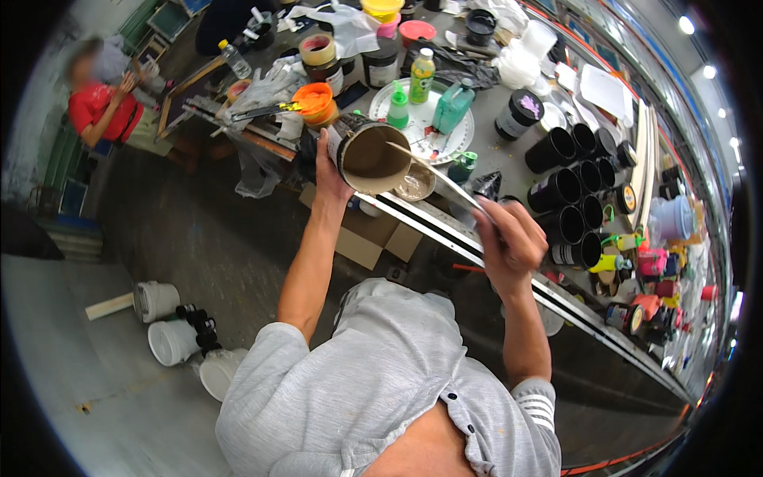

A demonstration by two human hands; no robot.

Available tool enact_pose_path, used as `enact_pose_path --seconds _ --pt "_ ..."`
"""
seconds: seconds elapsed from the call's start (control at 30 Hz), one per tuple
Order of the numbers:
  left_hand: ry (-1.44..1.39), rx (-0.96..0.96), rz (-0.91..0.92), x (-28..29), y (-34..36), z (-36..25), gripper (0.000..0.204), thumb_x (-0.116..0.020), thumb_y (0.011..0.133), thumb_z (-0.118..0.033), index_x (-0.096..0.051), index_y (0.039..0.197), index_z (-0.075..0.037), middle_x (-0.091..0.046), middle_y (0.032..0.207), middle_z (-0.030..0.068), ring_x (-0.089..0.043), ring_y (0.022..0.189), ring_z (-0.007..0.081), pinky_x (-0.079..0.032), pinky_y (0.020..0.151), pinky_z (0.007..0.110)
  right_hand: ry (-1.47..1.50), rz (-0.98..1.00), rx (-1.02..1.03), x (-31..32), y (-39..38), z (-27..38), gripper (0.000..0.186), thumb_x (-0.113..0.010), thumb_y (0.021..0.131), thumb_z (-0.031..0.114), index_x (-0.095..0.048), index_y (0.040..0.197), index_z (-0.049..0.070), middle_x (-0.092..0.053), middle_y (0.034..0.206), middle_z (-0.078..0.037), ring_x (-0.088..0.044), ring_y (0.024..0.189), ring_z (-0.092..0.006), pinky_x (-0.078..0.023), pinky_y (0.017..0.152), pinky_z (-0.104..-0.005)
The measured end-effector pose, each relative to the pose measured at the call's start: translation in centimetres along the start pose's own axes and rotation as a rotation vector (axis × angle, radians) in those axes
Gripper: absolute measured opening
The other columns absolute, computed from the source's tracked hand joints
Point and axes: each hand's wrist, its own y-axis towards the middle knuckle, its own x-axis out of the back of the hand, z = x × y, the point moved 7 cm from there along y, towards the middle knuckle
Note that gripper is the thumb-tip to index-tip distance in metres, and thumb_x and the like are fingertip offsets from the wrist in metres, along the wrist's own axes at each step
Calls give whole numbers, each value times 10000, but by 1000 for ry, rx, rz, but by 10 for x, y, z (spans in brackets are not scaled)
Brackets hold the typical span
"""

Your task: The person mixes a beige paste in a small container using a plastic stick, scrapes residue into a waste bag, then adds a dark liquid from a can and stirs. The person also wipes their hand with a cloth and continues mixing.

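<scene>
My left hand (330,171) wraps a tilted can (372,157) of beige paint above the tabletop (509,171), my right hand (509,238) pinches a thin stick (433,171) into it; the can looks heavy and slippery, best gripped around its wall.

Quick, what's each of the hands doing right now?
Left hand: closed around a tilted tin can with beige paste inside.
Right hand: closed on a long flat stirring blade that reaches into the can.
</scene>
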Motion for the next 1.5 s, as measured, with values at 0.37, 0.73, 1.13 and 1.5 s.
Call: enact_pose_path --seconds 0.37,0.73,1.13,1.5 --pt "3 68 53 -21 33 38 593 -557 970 -545 -604 1262 -31 -705 1190 138 -687 1077 288 -547 979 450 -132 444 -561 -103 28 -45 217 -638 931 199 -687 873 -3 -673 738 -186 -682 720 -335 -523 664 -444" --pt "216 10 9 -31 67 2 604 -618 917 -606 -639 1201 -74 -727 1111 114 -715 980 280 -587 888 434 -221 37 -119 -82 31 -47 106 -716 879 168 -695 968 115 -597 803 -52 -630 675 -259 -502 589 -393" --pt "451 -128 -99 -18 93 -30 450 -727 891 -451 -665 1114 -65 -740 1024 87 -728 888 238 -600 824 393 -74 -86 -333 -87 -19 -91 105 -706 904 171 -743 976 104 -616 749 -77 -628 651 -270 -485 586 -380" --pt "605 -305 -145 -15 89 -38 351 -816 842 -258 -713 1047 7 -708 922 35 -664 767 149 -539 725 290 -30 -96 -384 -103 -45 -101 109 -705 909 168 -739 975 89 -620 765 -88 -629 652 -283 -489 591 -385"
